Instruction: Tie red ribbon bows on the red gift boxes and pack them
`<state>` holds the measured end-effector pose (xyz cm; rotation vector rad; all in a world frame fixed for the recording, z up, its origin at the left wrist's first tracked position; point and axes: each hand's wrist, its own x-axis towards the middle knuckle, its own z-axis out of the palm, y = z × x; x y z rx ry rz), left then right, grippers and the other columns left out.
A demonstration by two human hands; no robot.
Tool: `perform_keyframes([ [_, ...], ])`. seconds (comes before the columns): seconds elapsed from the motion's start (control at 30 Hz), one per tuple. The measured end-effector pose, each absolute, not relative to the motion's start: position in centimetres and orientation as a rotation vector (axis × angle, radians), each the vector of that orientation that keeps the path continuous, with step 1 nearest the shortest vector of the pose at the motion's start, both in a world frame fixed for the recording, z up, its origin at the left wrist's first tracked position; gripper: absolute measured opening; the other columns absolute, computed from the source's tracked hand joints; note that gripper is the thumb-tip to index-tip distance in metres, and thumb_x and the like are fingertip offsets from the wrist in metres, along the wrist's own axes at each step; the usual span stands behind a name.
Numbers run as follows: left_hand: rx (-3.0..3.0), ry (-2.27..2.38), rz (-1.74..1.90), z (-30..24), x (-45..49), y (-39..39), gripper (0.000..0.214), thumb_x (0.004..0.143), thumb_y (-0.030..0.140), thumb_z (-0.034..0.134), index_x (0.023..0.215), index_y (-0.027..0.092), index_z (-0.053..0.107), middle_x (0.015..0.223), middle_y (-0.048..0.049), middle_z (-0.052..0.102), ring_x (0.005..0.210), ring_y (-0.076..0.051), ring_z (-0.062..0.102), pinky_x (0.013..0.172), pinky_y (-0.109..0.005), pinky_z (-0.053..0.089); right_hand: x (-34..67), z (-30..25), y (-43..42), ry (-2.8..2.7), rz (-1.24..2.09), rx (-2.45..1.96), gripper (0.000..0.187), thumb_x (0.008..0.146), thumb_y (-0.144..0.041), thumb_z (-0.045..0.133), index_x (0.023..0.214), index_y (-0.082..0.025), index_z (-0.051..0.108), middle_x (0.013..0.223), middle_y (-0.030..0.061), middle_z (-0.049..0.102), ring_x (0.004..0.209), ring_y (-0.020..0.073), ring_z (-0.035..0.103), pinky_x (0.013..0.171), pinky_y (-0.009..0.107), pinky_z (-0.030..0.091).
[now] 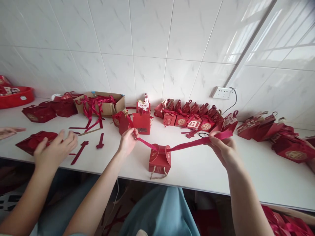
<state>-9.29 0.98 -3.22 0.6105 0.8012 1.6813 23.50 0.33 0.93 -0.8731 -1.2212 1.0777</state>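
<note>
On the white table, near its front edge, stands the red box; left hand and right hand, well apart, each pinch the ribbon, best pulled evenly, flat and untwisted, without tipping the box

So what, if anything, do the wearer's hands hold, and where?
A red ribbon at the top of the box: the left hand pinches one side, the right hand the other, each short of the end.

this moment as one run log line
left hand: holds crimson ribbon | right hand: holds same ribbon | red gift box: upright on white table, ribbon across top
</note>
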Motion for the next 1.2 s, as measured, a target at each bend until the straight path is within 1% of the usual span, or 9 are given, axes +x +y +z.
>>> perform_keyframes([
  [0.1, 0.558, 0.806, 1.683, -4.1, -9.7, 1.1, 0.012, 0.069, 0.021, 0.061, 0.062, 0.015, 0.055, 0.06, 0.0021, 0.05, 0.052, -0.007, 0.047, 0.048, -0.019, 0.038, 24.2, 0.2, 0.1, -1.305, 1.08, -0.873, 0.019, 0.067, -0.037, 0.075, 0.071, -0.021, 0.066, 0.067, -0.0003, 0.06, 0.063, 0.0127, 0.058, 0.062, 0.026, 0.051],
  [0.17, 0.539, 0.799, 1.677, -4.4, -9.9, 1.1, 0.012, 0.069, 0.021, 0.061, 0.062, 0.015, 0.054, 0.06, 0.0021, 0.05, 0.052, -0.007, 0.048, 0.048, -0.019, 0.039, 24.5, -0.4, 0.2, -1.38, 1.081, -0.905, 0.018, 0.068, -0.034, 0.076, 0.078, -0.022, 0.068, 0.075, 0.0015, 0.065, 0.071, 0.0156, 0.063, 0.067, 0.028, 0.053],
  [0.3, 0.544, 0.772, 1.657, -3.9, -9.9, 0.9, 0.012, 0.07, 0.022, 0.062, 0.063, 0.015, 0.054, 0.061, 0.0022, 0.049, 0.052, -0.007, 0.047, 0.046, -0.018, 0.038, 24.3, -0.9, 0.5, -1.481, 1.092, -0.955, 0.03, 0.064, -0.028, 0.08, 0.092, -0.024, 0.07, 0.093, 0.0046, 0.07, 0.082, 0.0195, 0.067, 0.074, 0.031, 0.054],
  [0.47, 0.59, 0.738, 1.626, -2.1, -9.4, 0.8, 0.014, 0.068, 0.023, 0.065, 0.064, 0.015, 0.054, 0.062, 0.0025, 0.049, 0.051, -0.007, 0.046, 0.041, -0.017, 0.033, 22.4, -0.3, 1.5, -1.43, 1.039, -0.907, 0.022, 0.065, -0.038, 0.078, 0.08, -0.023, 0.072, 0.078, 0.0029, 0.07, 0.074, 0.0175, 0.066, 0.074, 0.032, 0.053],
  [0.53, 0.641, 0.721, 1.615, -1.4, -9.1, 0.8, 0.016, 0.067, 0.024, 0.067, 0.064, 0.015, 0.054, 0.062, 0.0025, 0.049, 0.052, -0.007, 0.046, 0.04, -0.017, 0.032, 21.3, 0.2, 2.0, -1.409, 1.02, -0.862, 0.024, 0.068, -0.044, 0.074, 0.078, -0.022, 0.072, 0.074, 0.003, 0.069, 0.072, 0.0179, 0.065, 0.074, 0.035, 0.053],
  [0.7, 0.812, 0.728, 1.605, 0.1, -7.9, 1.0, 0.02, 0.066, 0.03, 0.071, 0.068, 0.014, 0.059, 0.064, 0.0021, 0.05, 0.054, -0.007, 0.047, 0.041, -0.017, 0.031, 18.2, 1.7, 2.7, -1.428, 1.031, -0.797, 0.028, 0.07, -0.047, 0.071, 0.077, -0.02, 0.07, 0.081, 0.0055, 0.07, 0.077, 0.0198, 0.065, 0.075, 0.037, 0.054],
  [0.83, 0.977, 0.753, 1.591, 0.9, -6.6, 1.4, 0.025, 0.066, 0.036, 0.074, 0.073, 0.014, 0.063, 0.063, 0.0014, 0.053, 0.056, -0.008, 0.049, 0.045, -0.019, 0.032, 15.3, 3.1, 3.1, -1.464, 1.121, -0.774, 0.035, 0.065, -0.052, 0.073, 0.07, -0.017, 0.069, 0.066, 0.0048, 0.067, 0.067, 0.0191, 0.065, 0.068, 0.035, 0.053],
  [0.93, 1.125, 0.76, 1.573, 1.4, -5.6, 1.9, 0.023, 0.068, 0.036, 0.073, 0.071, 0.016, 0.061, 0.061, 0.0016, 0.055, 0.056, -0.008, 0.048, 0.05, -0.021, 0.036, 13.4, 3.8, 3.4, -1.546, 1.137, -0.749, 0.037, 0.066, -0.053, 0.071, 0.064, -0.016, 0.066, 0.061, 0.0032, 0.064, 0.061, 0.0157, 0.061, 0.065, 0.032, 0.05],
  [1.2, 1.147, 0.63, 1.531, 2.7, -3.5, 2.2, 0.024, 0.07, 0.034, 0.073, 0.068, 0.016, 0.058, 0.061, 0.0015, 0.057, 0.058, -0.009, 0.052, 0.058, -0.022, 0.041, 11.7, 4.6, 3.0, -1.568, 1.102, -0.653, 0.036, 0.074, -0.051, 0.065, 0.066, -0.017, 0.056, 0.063, -0.0027, 0.053, 0.06, 0.01, 0.046, 0.06, 0.024, 0.038],
])
